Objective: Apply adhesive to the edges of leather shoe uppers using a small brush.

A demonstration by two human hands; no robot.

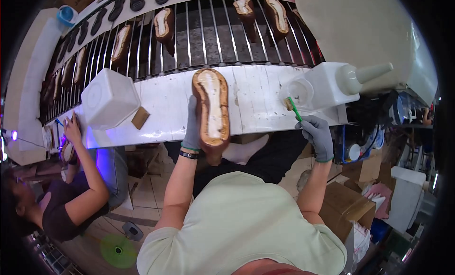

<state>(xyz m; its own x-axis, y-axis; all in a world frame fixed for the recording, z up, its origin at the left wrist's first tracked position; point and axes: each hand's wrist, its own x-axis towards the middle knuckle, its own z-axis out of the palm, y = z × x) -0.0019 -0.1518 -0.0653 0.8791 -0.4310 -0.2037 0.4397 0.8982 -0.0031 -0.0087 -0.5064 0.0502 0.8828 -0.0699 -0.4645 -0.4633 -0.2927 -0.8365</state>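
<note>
My left hand (191, 125), in a grey glove, holds up a brown shoe upper on its last (213, 106), with the pale underside facing me. Its fingers are mostly hidden behind the shoe. Farther right, my gloved right hand (316, 135) is closed around a green-handled brush (295, 109), like a toothbrush. The brush's bristle end lies over the rim of a small translucent dish (302, 91) on the white ledge. Just beyond the dish is a white plastic bottle (332, 83) with a long nozzle pointing right.
A conveyor of metal rollers (189, 33) carries several similar shoe uppers, with dark soles (137, 1) along its far side. On the ledge (256, 104) stand a white container (109, 99) and a small brown block (140, 118). Another person (71, 194) works at left; cardboard boxes (341, 204) sit at right.
</note>
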